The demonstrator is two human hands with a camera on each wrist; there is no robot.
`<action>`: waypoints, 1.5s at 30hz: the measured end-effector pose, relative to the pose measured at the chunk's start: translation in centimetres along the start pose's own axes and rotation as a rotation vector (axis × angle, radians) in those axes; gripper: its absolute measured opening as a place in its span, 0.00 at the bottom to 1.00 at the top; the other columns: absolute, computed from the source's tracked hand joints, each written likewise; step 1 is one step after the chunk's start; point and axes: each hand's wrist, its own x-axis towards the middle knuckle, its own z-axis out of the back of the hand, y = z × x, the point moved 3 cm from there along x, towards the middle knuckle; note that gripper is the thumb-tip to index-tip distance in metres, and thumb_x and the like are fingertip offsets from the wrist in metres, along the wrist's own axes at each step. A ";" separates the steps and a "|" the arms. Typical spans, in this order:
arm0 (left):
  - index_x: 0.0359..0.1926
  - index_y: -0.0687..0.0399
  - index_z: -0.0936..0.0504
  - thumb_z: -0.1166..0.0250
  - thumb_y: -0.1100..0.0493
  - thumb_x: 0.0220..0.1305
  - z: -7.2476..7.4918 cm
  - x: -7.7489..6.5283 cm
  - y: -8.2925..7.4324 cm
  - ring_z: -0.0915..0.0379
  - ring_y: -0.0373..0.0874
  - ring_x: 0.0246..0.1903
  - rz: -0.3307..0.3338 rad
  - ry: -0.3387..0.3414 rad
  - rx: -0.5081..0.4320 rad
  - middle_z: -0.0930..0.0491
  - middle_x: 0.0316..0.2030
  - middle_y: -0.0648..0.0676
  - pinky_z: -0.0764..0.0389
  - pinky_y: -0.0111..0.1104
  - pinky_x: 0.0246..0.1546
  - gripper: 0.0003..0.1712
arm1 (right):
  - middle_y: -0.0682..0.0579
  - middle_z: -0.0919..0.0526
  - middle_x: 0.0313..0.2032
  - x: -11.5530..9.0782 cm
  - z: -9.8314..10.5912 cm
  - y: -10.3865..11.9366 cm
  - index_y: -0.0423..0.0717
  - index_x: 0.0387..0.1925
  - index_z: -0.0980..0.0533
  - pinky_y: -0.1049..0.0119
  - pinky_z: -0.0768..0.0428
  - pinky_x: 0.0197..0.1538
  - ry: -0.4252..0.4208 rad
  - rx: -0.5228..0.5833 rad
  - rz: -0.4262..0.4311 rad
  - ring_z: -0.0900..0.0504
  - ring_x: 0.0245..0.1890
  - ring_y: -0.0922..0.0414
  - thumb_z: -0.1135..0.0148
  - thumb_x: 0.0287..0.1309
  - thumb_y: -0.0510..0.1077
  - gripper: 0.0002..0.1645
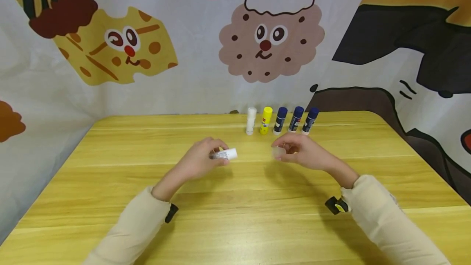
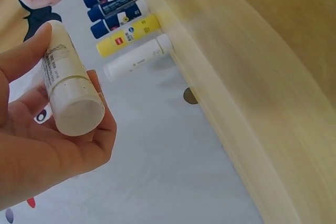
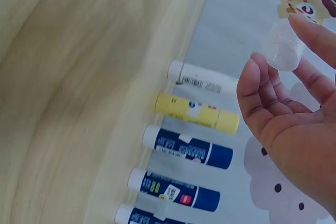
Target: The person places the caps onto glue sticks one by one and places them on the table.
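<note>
My left hand (image 1: 200, 158) grips a white glue stick (image 1: 229, 154) lying nearly level above the table, its bare end toward the right. In the left wrist view the thumb presses along the glue stick (image 2: 65, 74), and its round base faces the camera. Across a gap, my right hand (image 1: 303, 151) pinches a translucent cap (image 1: 278, 152) between thumb and fingers. The cap's open, hollow end shows in the right wrist view (image 3: 283, 45).
Behind the hands stands a row of upright glue sticks: a white one (image 1: 251, 121), a yellow one (image 1: 266, 120) and three dark blue ones (image 1: 280, 120). They stand near the back edge of the wooden table (image 1: 228, 224). A printed cloth (image 1: 195, 93) hangs behind it.
</note>
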 end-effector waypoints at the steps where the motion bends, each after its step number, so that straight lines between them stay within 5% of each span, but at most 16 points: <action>1: 0.43 0.55 0.21 0.33 0.58 0.54 -0.1 0.0 -0.1 0.31 0.44 0.33 -0.003 0.000 0.006 0.26 0.35 0.53 0.27 0.36 0.35 0.14 | 0.53 0.25 0.33 0.0 -0.2 0.1 0.38 0.44 0.24 0.67 0.25 0.34 0.005 0.001 -0.005 0.30 0.30 0.57 0.35 0.51 0.35 0.16; 14: 0.43 0.56 0.21 0.32 0.59 0.54 -0.6 -0.3 -1.6 0.30 0.43 0.33 -0.044 0.022 0.007 0.25 0.35 0.52 0.26 0.35 0.34 0.15 | 0.53 0.24 0.33 0.7 -2.0 1.5 0.42 0.40 0.26 0.65 0.24 0.35 0.083 0.042 -0.013 0.27 0.31 0.57 0.35 0.51 0.35 0.13; 22: 0.41 0.54 0.21 0.33 0.60 0.55 -1.1 -0.5 -2.2 0.29 0.39 0.28 -0.081 0.067 -0.049 0.22 0.31 0.49 0.27 0.32 0.31 0.11 | 0.53 0.24 0.34 0.8 -3.2 2.4 0.42 0.40 0.26 0.65 0.23 0.34 0.114 0.050 0.055 0.26 0.30 0.58 0.35 0.52 0.36 0.12; 45: 0.39 0.57 0.22 0.33 0.60 0.55 -2.2 -1.1 -2.9 0.31 0.38 0.26 -0.175 0.157 -0.054 0.22 0.29 0.48 0.27 0.32 0.29 0.10 | 0.54 0.26 0.32 0.5 -4.4 3.8 0.43 0.39 0.26 0.67 0.24 0.32 0.114 0.043 0.125 0.28 0.28 0.60 0.35 0.52 0.37 0.11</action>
